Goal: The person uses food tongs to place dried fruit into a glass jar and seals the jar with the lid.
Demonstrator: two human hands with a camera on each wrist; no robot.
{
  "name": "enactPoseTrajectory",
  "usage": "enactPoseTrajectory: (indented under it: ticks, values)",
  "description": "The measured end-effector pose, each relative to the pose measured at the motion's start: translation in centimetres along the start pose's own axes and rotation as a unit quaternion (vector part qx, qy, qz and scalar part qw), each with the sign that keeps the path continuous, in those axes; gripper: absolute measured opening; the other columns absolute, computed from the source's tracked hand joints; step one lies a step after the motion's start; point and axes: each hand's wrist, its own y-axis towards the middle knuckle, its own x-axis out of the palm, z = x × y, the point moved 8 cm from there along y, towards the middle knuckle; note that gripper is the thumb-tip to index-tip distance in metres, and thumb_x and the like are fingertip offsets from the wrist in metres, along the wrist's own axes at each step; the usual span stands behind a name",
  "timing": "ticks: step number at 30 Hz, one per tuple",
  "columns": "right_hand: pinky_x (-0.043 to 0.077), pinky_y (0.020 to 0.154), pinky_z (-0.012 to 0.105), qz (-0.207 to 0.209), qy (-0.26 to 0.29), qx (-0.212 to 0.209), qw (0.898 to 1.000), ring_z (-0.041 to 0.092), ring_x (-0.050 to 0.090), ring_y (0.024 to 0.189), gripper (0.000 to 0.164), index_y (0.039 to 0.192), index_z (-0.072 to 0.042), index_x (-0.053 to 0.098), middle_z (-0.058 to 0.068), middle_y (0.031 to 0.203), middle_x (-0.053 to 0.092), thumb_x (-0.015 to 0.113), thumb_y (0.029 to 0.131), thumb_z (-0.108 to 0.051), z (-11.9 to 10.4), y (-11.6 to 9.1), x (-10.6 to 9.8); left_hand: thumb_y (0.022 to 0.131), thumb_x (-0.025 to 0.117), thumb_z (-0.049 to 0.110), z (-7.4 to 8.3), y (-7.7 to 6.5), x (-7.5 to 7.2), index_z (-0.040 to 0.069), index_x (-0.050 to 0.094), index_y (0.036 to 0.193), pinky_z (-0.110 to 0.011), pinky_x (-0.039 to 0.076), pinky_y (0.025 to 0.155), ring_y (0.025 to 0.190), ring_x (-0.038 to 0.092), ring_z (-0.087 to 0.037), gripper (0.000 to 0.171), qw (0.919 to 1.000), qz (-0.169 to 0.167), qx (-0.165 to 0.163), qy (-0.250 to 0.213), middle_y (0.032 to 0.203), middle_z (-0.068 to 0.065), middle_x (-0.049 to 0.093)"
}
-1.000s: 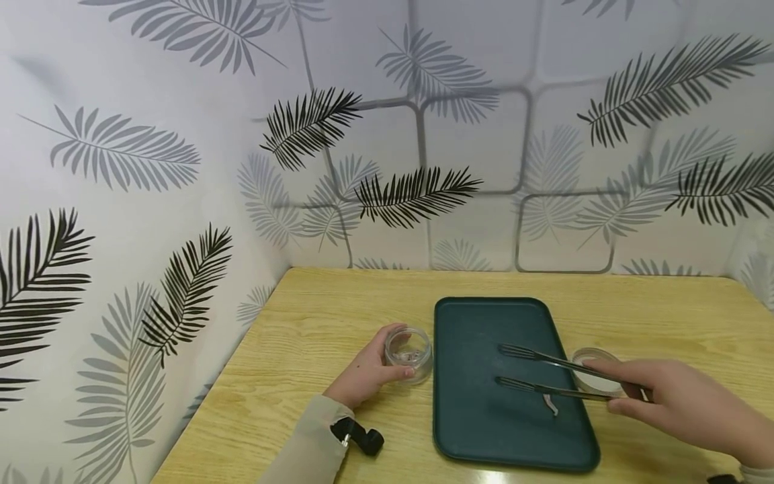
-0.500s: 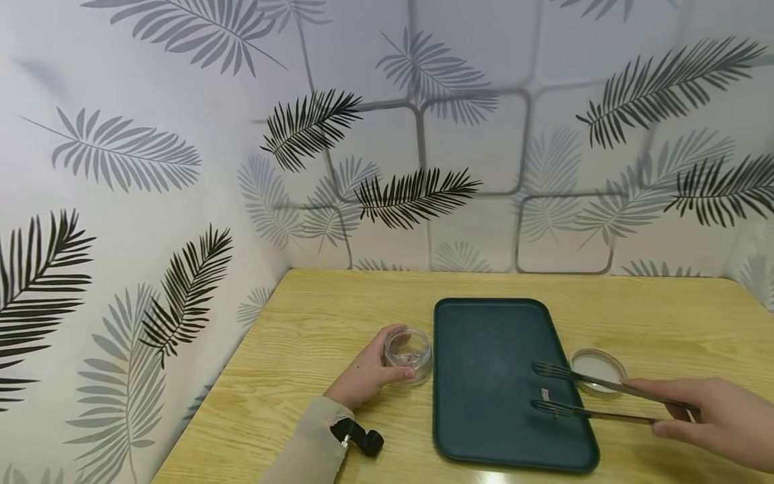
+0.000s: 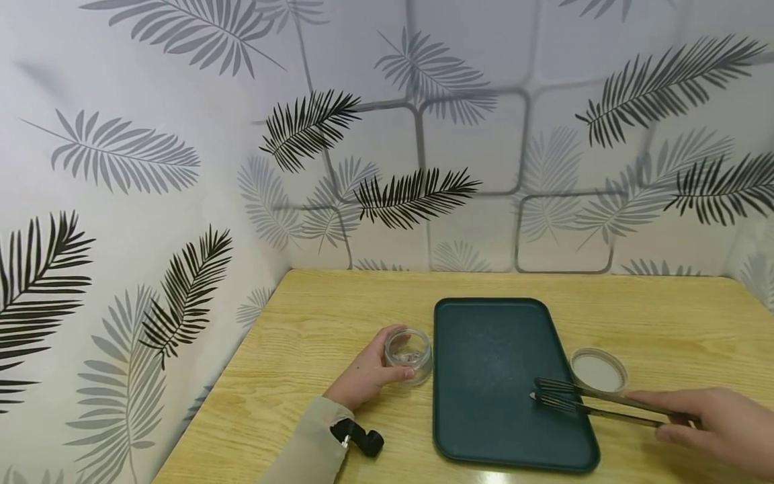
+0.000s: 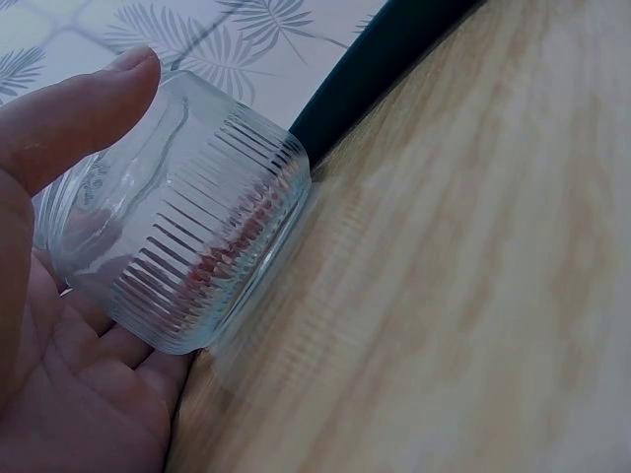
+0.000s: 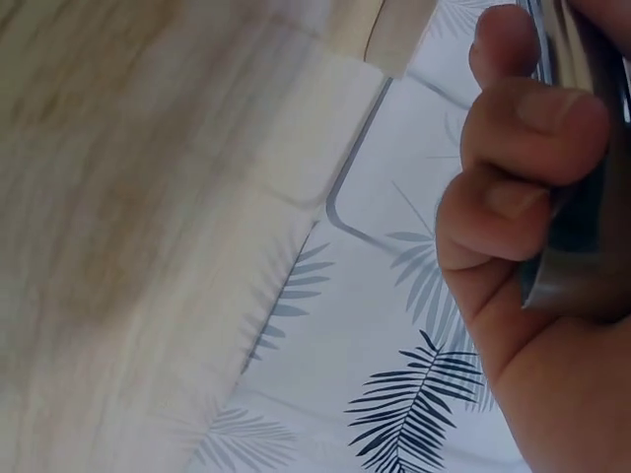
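Observation:
My left hand (image 3: 365,376) holds a clear ribbed glass jar (image 4: 197,207), which stands on the table beside the tray's left edge. Small reddish bits (image 4: 232,246) lie at the jar's bottom. The right hand (image 3: 713,420) grips metal tongs (image 3: 611,411) by the handle end. Over the right part of the dark green tray (image 3: 484,349), the two tong heads are close together. A tiny pale bit (image 3: 533,396) shows at their tips; the rest of the small pinkish strip is hidden by the tongs. In the right wrist view, curled fingers (image 5: 532,133) wrap the tong handle.
A round lid (image 3: 598,371) with a pale inside lies right of the tray, just behind the tongs. The wooden table (image 3: 338,302) meets a leaf-patterned wall (image 3: 393,148) at the back and left. A black camera mount (image 3: 359,435) sits on my left wrist.
The tongs have moved right and down with my right hand, over the small pinkish strip on the tray, and their arms have come closer together. My left hand and the jar have stayed put.

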Motion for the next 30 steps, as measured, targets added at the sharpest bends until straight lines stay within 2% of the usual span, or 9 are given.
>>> enactPoseTrajectory:
  ticks: [3, 6, 10, 13, 17, 21, 24, 26, 30]
  values:
    - [0.041, 0.058, 0.024, 0.003, -0.028, 0.026, 0.999, -0.008, 0.053, 0.075, 0.053, 0.139, -0.029, 0.064, -0.013, 0.099, 0.071, 0.071, 0.090, -0.046, 0.5, 0.0, 0.1, 0.087, 0.082, 0.035, 0.0, 0.0, 0.1, 0.019, 0.028, 0.160, -0.042, 0.038, 0.108, 0.136, 0.047, -0.018, 0.092, 1.0000, 0.000, -0.001, 0.002, 0.155, -0.002, 0.043]
    - [0.042, 0.060, 0.024, 0.009, -0.052, 0.055, 0.997, -0.007, 0.056, 0.079, 0.051, 0.137, -0.031, 0.066, -0.004, 0.111, 0.074, 0.073, 0.089, -0.046, 0.7, 0.1, 0.1, 0.088, 0.082, 0.034, 0.0, 0.0, 0.1, 0.019, 0.028, 0.160, -0.042, 0.038, 0.108, 0.137, 0.046, -0.018, 0.091, 1.0000, -0.001, -0.002, 0.003, 0.156, -0.002, 0.042]
    - [0.036, 0.059, 0.026, 0.028, -0.067, 0.067, 0.995, -0.004, 0.049, 0.068, 0.048, 0.136, -0.031, 0.067, -0.005, 0.107, 0.074, 0.073, 0.090, -0.043, 0.4, 0.1, 0.0, 0.089, 0.081, 0.033, 0.0, 0.0, 0.1, 0.018, 0.027, 0.160, -0.042, 0.039, 0.108, 0.138, 0.045, -0.020, 0.090, 1.0000, -0.003, 0.002, -0.001, 0.157, -0.004, 0.041]
    - [0.035, 0.058, 0.026, 0.041, -0.072, 0.065, 0.994, -0.003, 0.046, 0.067, 0.048, 0.135, -0.030, 0.068, -0.008, 0.104, 0.074, 0.074, 0.089, -0.042, 0.0, 0.3, -0.3, 0.089, 0.081, 0.033, -0.1, 0.0, 0.1, 0.018, 0.027, 0.160, -0.042, 0.039, 0.108, 0.138, 0.046, -0.020, 0.090, 1.0000, -0.002, 0.001, -0.003, 0.156, -0.004, 0.041]
    - [0.046, 0.060, 0.025, 0.063, -0.080, 0.048, 0.994, -0.002, 0.057, 0.073, 0.046, 0.132, -0.030, 0.070, -0.010, 0.103, 0.074, 0.074, 0.089, -0.045, -0.9, 0.6, -0.7, 0.089, 0.081, 0.033, -0.3, 0.0, 0.1, 0.019, 0.028, 0.160, -0.042, 0.039, 0.108, 0.137, 0.046, -0.018, 0.090, 1.0000, 0.000, -0.001, -0.001, 0.155, -0.003, 0.042]
    - [0.057, 0.070, 0.032, 0.079, -0.085, 0.032, 0.993, 0.011, 0.071, 0.091, 0.044, 0.131, -0.032, 0.071, -0.007, 0.110, 0.074, 0.072, 0.089, -0.049, -2.0, 1.1, -1.2, 0.089, 0.081, 0.033, -0.2, 0.1, 0.0, 0.019, 0.028, 0.160, -0.042, 0.039, 0.108, 0.137, 0.046, -0.019, 0.090, 1.0000, 0.000, -0.001, -0.002, 0.155, -0.002, 0.043]
    - [0.057, 0.071, 0.033, 0.085, -0.079, 0.029, 0.993, 0.013, 0.071, 0.094, 0.044, 0.131, -0.034, 0.070, -0.008, 0.113, 0.073, 0.071, 0.090, -0.050, -2.9, 1.6, -1.5, 0.089, 0.081, 0.032, -0.1, 0.1, 0.1, 0.019, 0.028, 0.160, -0.042, 0.039, 0.108, 0.138, 0.046, -0.019, 0.089, 1.0000, -0.003, -0.001, -0.001, 0.156, -0.002, 0.042]
    - [0.055, 0.069, 0.031, 0.084, -0.070, 0.019, 0.994, 0.007, 0.070, 0.092, 0.044, 0.133, -0.033, 0.069, -0.013, 0.109, 0.073, 0.070, 0.092, -0.050, -3.6, 2.1, -1.6, 0.089, 0.080, 0.031, -0.2, 0.2, 0.2, 0.019, 0.028, 0.160, -0.041, 0.039, 0.107, 0.137, 0.046, -0.020, 0.089, 1.0000, -0.004, -0.001, 0.001, 0.156, -0.002, 0.042]
    - [0.054, 0.068, 0.030, 0.111, -0.056, -0.030, 0.992, 0.003, 0.067, 0.093, 0.043, 0.135, -0.033, 0.067, -0.014, 0.111, 0.072, 0.071, 0.093, -0.043, -5.6, 3.2, -2.3, 0.091, 0.080, 0.028, -0.1, 0.1, 0.2, 0.017, 0.027, 0.160, -0.040, 0.040, 0.106, 0.137, 0.046, -0.023, 0.087, 1.0000, -0.004, 0.000, 0.000, 0.156, -0.004, 0.041]
